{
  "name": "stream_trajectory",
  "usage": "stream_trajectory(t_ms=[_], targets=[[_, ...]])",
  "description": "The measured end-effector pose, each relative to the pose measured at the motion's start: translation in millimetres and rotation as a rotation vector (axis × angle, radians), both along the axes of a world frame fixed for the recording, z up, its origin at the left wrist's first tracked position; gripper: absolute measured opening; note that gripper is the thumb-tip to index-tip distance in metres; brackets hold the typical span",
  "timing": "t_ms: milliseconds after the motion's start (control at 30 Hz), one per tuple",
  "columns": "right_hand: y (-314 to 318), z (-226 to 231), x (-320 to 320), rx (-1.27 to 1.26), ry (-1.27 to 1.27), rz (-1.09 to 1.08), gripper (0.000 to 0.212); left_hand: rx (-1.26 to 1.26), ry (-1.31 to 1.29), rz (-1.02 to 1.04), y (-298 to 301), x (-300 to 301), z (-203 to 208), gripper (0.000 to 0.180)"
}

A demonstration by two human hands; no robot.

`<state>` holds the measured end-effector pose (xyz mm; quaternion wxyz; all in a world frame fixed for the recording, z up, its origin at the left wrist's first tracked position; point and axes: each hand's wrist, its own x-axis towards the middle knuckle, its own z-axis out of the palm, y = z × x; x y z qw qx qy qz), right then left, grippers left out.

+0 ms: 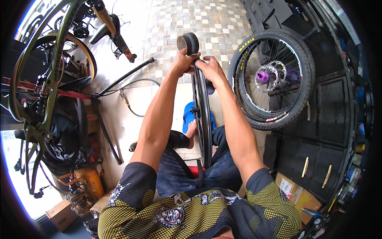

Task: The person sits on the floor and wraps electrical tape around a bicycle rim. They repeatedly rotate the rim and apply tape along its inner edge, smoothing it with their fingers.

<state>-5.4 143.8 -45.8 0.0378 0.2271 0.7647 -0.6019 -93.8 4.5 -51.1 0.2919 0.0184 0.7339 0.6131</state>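
A bicycle wheel (pixel 203 115) without a tyre stands upright between my thighs, its black rim seen nearly edge-on. At its far top sits a dark roll of tape (pixel 188 43). My left hand (pixel 184 61) is closed at the near side of the roll, its thumb against it and its other fingers partly hidden. From the right, my right hand (pixel 211 71) grips the top of the rim, thumb on the rim's outer face and fingers bent over the side. Both hands are close together, almost touching.
On the right, wheels with knobbly tyres (pixel 298 107) lean by black drawer cabinets (pixel 306 167). A green bicycle frame (pixel 49 95) hangs on a stand (pixel 127 75) at left. A yellow-orange machine (pixel 88 182) and cardboard boxes (pixel 61 215) sit at lower left. A blue slipper (pixel 188 115) is below me.
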Motion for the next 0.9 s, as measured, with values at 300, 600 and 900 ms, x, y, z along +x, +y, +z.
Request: stream_trajectory(t_ms=[300, 600, 900], targets=[[-57.8, 33.8, 224.0, -0.212, 0.13, -0.085, 0.064, 0.02, -0.016, -0.007, -0.3, 8.8, 10.3, 0.036], [-83.5, -7.0, 341.0, -0.045, 0.207, -0.112, 0.067, 0.053, 0.058, 0.025, -7.7, 9.5, 0.6, 0.034], [-51.5, 18.8, 226.7, 0.169, 0.332, -0.277, 0.058, 0.02, 0.43, 0.017, 0.6, 108.9, 33.6, 0.035]])
